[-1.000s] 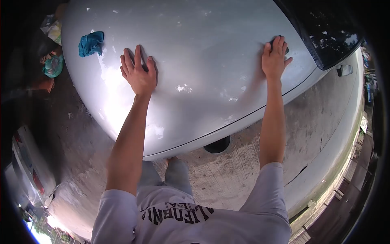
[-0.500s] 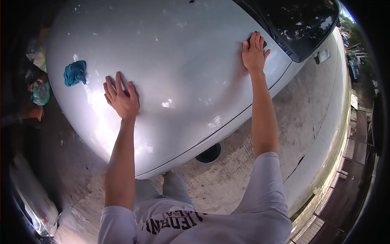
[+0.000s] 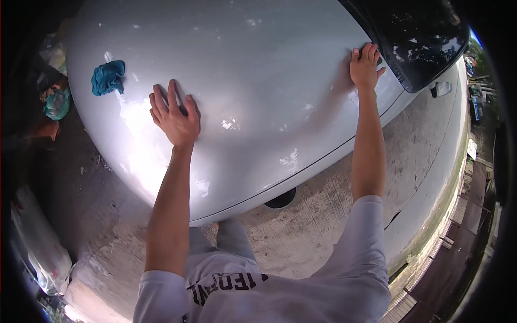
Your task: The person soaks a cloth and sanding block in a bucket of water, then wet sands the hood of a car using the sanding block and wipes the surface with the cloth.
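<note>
- Currently, your left hand lies on the silver car hood, fingers spread wide, gripping nothing.
- Your right hand lies near the lower edge of the windshield, fingers extended over a dark pad; the pad is mostly covered, so firmness of hold cannot be told.
- The crumpled blue cloth rests on the hood, apart from your left hand.

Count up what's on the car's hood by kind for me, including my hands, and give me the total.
Blue cloth, crumpled: 1
Hands, the left hand and the right hand: 2
Dark object, mostly hidden under the right hand: 1
Total: 4
</note>
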Demonstrator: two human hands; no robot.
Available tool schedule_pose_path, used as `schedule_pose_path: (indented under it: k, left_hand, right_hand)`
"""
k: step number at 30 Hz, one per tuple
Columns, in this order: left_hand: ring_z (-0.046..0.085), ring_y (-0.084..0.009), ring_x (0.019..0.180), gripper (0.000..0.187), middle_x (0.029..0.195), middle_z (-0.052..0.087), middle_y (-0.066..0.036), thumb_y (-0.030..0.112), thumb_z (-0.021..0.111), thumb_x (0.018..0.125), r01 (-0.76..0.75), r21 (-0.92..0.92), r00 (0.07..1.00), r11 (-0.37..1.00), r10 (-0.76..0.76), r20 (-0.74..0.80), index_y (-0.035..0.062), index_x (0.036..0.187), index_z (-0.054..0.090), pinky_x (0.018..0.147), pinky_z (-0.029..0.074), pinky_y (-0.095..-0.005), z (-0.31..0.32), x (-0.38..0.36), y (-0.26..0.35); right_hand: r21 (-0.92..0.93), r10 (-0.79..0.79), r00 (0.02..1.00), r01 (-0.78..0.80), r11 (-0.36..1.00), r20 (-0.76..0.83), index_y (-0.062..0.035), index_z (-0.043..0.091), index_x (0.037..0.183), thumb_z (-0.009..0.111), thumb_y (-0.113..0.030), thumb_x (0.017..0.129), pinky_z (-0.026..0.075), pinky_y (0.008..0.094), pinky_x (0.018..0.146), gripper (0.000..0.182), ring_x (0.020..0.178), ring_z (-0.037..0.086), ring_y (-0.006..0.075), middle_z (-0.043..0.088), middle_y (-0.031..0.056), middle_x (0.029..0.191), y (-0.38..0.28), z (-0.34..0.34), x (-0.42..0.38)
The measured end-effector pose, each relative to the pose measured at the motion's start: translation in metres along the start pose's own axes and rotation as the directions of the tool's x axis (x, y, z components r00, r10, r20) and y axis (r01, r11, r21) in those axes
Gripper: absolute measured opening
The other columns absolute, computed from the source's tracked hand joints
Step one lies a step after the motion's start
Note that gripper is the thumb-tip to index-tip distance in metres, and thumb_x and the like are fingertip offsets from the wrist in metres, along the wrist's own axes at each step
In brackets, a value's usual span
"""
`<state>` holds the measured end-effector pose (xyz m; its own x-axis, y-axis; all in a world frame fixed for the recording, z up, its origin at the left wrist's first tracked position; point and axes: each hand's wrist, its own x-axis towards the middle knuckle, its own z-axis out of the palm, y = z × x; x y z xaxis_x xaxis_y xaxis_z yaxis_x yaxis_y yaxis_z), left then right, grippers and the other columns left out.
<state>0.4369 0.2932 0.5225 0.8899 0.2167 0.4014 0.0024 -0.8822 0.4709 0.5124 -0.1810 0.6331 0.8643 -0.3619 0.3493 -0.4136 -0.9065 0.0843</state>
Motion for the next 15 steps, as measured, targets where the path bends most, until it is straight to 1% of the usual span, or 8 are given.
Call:
schedule_pose_path:
  k: [2, 4, 6, 8, 9, 11, 14, 15]
  left_hand:
    - [0.030, -0.0417, 0.146, 0.053, 0.158, 0.035, -0.018, 0.044, 0.051, 0.098, 0.020, -0.010, 1.000, 1.000, -0.020, -0.007, 0.0251, 0.148, 0.049, 0.116, 0.024, -0.0595, -0.002, 0.000, 0.003]
    - [0.030, -0.0420, 0.146, 0.053, 0.157, 0.035, -0.018, 0.045, 0.051, 0.098, 0.029, -0.018, 1.000, 0.999, -0.029, -0.001, 0.0253, 0.148, 0.049, 0.117, 0.024, -0.0596, -0.004, 0.000, 0.003]
    - [0.030, -0.0420, 0.146, 0.054, 0.157, 0.035, -0.019, 0.044, 0.051, 0.098, 0.013, 0.003, 1.000, 1.000, -0.013, -0.008, 0.0252, 0.149, 0.048, 0.117, 0.024, -0.0597, -0.002, 0.000, 0.003]
    - [0.029, -0.0424, 0.146, 0.055, 0.158, 0.034, -0.019, 0.043, 0.053, 0.097, 0.019, -0.020, 1.000, 1.000, -0.019, 0.010, 0.0243, 0.149, 0.048, 0.117, 0.023, -0.0606, -0.003, -0.001, 0.001]
    - [0.029, -0.0428, 0.145, 0.055, 0.158, 0.032, -0.019, 0.042, 0.054, 0.096, 0.010, -0.027, 1.000, 1.000, -0.010, 0.017, 0.0235, 0.148, 0.049, 0.116, 0.022, -0.0616, -0.003, 0.000, 0.001]
    - [0.029, -0.0431, 0.145, 0.055, 0.158, 0.032, -0.020, 0.042, 0.054, 0.096, 0.012, -0.017, 1.000, 1.000, -0.011, 0.019, 0.0236, 0.149, 0.048, 0.116, 0.022, -0.0618, -0.002, 0.002, 0.003]
    - [0.029, -0.0453, 0.145, 0.056, 0.157, 0.033, -0.022, 0.042, 0.053, 0.096, 0.009, 0.014, 1.000, 1.000, -0.009, 0.012, 0.0229, 0.148, 0.049, 0.116, 0.024, -0.0624, -0.001, 0.001, 0.001]
    - [0.030, -0.0439, 0.145, 0.055, 0.157, 0.034, -0.021, 0.043, 0.052, 0.097, 0.009, 0.009, 1.000, 1.000, -0.009, -0.003, 0.0228, 0.148, 0.049, 0.116, 0.024, -0.0623, -0.001, 0.001, 0.002]
  right_hand:
    - [0.108, 0.090, 0.996, -0.090, 0.990, 0.007, -0.0023, 0.025, 0.158, 0.030, -0.047, 0.107, 0.013, 0.0685, 0.117, 0.068, 0.154, 0.018, 0.0351, 0.021, 0.0166, 0.166, -0.033, -0.007, -0.037]
    - [0.193, 0.023, 1.000, -0.023, 0.981, 0.001, -0.0001, 0.026, 0.157, 0.037, -0.046, 0.105, 0.012, 0.0668, 0.118, 0.070, 0.153, 0.019, 0.0373, 0.020, 0.0180, 0.166, -0.085, -0.021, -0.127]
    - [0.252, -0.039, 0.995, 0.015, 0.968, 0.090, -0.0030, 0.024, 0.158, 0.040, -0.045, 0.103, 0.008, 0.0651, 0.119, 0.071, 0.154, 0.017, 0.0369, 0.020, 0.0169, 0.166, -0.134, -0.037, -0.224]
    - [0.227, -0.142, 0.978, 0.106, 0.968, 0.151, -0.0043, 0.024, 0.159, 0.040, -0.046, 0.103, 0.006, 0.0652, 0.119, 0.071, 0.154, 0.018, 0.0358, 0.020, 0.0157, 0.167, -0.127, -0.053, -0.241]
    - [0.230, -0.236, 0.949, 0.187, 0.955, 0.210, -0.0056, 0.024, 0.159, 0.040, -0.046, 0.103, 0.005, 0.0653, 0.119, 0.071, 0.154, 0.018, 0.0347, 0.021, 0.0145, 0.167, -0.124, -0.054, -0.242]
    - [0.145, -0.236, 0.967, 0.222, 0.964, 0.095, -0.0078, 0.026, 0.159, 0.039, -0.047, 0.104, 0.004, 0.0662, 0.119, 0.069, 0.154, 0.020, 0.0326, 0.022, 0.0122, 0.167, -0.081, -0.035, -0.162]
    - [0.059, -0.135, 0.990, 0.132, 0.989, 0.037, -0.0050, 0.029, 0.157, 0.032, -0.046, 0.107, 0.007, 0.0736, 0.114, 0.065, 0.153, 0.022, 0.0345, 0.024, 0.0130, 0.166, -0.033, -0.014, -0.027]
    - [0.082, -0.146, 0.988, 0.141, 0.987, 0.054, -0.0050, 0.029, 0.157, 0.032, -0.046, 0.107, 0.007, 0.0736, 0.114, 0.065, 0.153, 0.022, 0.0345, 0.024, 0.0130, 0.166, -0.051, -0.007, -0.025]
